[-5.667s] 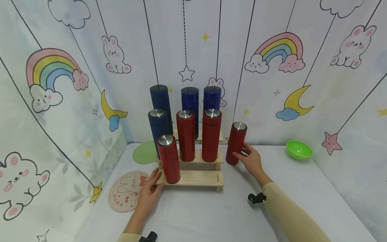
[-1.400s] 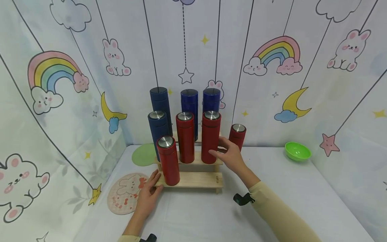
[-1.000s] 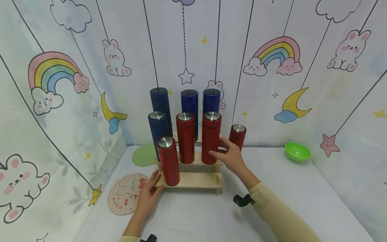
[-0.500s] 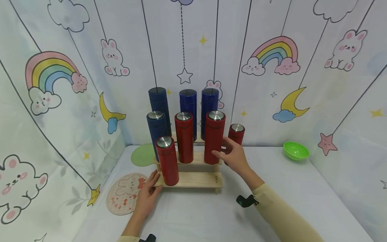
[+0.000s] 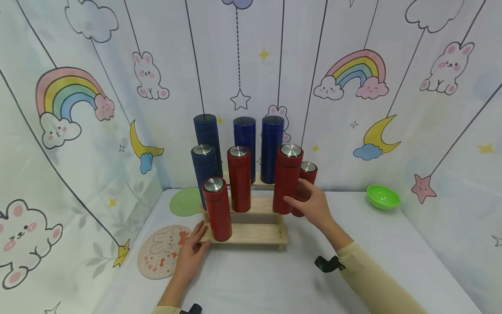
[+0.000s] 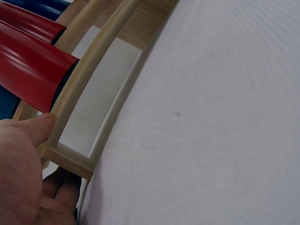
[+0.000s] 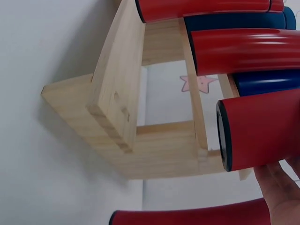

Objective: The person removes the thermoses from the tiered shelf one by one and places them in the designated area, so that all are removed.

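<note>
In the head view, my right hand grips a red thermos flask with a steel lid. The flask is upright at the right end of the middle shelf; in the right wrist view its dark base is lifted off the wood. My left hand holds the left end of the three-tier wooden stand, thumb at the bottom shelf. One red flask stands on that shelf. Another red flask and a blue flask occupy the middle shelf. A further red flask stands on the table, partly hidden behind my right hand.
Several blue flasks, one of them a dark blue flask, line the top shelf. A green bowl sits at the back right of the white table. To the left lie a green round mat and a pink rabbit mat.
The gripped red flask has moved right along the middle shelf. Earlier, my right hand let go of the flask on the table and took this one. My left hand stays put.
</note>
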`<state>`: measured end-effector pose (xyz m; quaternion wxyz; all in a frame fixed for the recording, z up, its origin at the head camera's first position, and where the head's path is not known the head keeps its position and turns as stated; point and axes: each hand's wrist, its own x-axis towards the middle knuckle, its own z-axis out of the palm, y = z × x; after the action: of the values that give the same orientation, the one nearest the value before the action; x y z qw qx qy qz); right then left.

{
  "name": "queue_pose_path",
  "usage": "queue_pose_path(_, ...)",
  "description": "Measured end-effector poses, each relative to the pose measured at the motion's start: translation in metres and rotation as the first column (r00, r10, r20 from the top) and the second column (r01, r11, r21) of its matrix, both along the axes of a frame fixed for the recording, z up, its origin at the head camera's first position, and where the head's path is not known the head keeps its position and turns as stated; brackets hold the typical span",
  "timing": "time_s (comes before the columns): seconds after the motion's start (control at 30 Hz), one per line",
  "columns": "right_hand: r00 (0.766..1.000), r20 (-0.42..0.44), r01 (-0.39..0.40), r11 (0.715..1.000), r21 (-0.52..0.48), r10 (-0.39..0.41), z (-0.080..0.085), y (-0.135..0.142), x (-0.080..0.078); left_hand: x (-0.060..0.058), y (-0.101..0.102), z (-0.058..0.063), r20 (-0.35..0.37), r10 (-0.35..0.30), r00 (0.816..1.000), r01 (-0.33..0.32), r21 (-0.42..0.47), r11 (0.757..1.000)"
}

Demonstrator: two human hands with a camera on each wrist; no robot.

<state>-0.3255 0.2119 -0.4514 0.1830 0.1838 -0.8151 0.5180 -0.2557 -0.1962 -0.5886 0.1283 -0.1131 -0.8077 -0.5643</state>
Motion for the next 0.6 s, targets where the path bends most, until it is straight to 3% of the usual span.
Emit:
queue_pose_path(0.43, 0.999, -0.016, 0.043, 0.999, 0.020, -0.042, -0.001, 0.016, 0.010, 0.000, 0.002, -0.003, -0.062, 0.024, 0.998, -0.026, -0.029, 0.999)
queue_pose_path(0.6, 0.999, -0.004, 0.052, 0.999, 0.009, -0.052, -0.002, 0.023, 0.014, 0.000, 0.002, -0.003, -0.054, 0.022, 0.998, -0.022, -0.015, 1.000)
